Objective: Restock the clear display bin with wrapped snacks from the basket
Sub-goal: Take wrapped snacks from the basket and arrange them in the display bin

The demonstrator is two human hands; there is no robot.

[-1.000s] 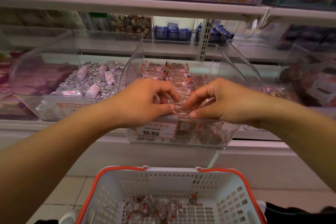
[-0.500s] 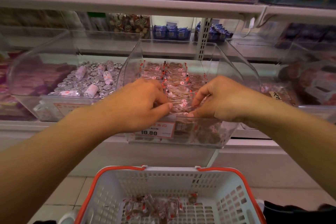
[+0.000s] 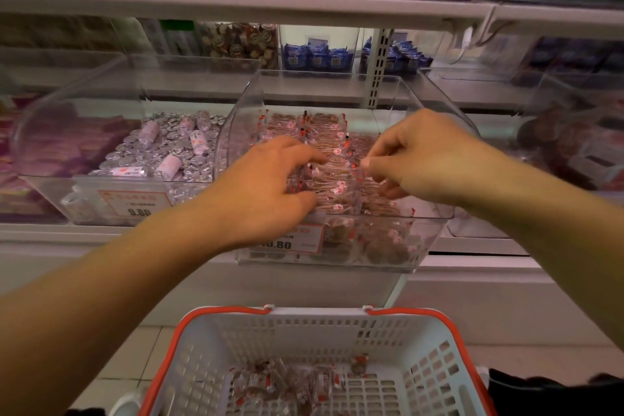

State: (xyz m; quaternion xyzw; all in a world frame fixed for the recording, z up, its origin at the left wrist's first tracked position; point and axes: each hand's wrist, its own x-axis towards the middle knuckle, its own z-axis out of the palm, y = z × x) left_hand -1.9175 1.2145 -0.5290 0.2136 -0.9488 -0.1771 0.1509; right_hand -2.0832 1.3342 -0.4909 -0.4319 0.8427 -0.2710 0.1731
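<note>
The clear display bin [image 3: 435, 218] sits on the shelf straight ahead, holding rows of clear-wrapped brown snacks [image 3: 320, 127] with red-and-white labels. Both my hands are inside it, over the front rows. My left hand [image 3: 270, 189] lies on the snacks with its fingers stretched forward and the thumb low. My right hand [image 3: 429, 159] has curled fingers, and its thumb and forefinger pinch the edge of a wrapped snack [image 3: 354, 167]. Below, the white basket with an orange rim [image 3: 317, 322] holds a few more wrapped snacks [image 3: 287, 382].
A second clear bin [image 3: 84, 179] of silver-wrapped sweets stands to the left, with a 9.80 price tag. Another bin [image 3: 574, 152] of dark packets is on the right. A higher shelf [image 3: 236, 2] runs overhead, with blue packets [image 3: 317, 57] behind.
Both hands moved from the bin's front edge deeper over the snack rows and spread apart. My left fingers have straightened out.
</note>
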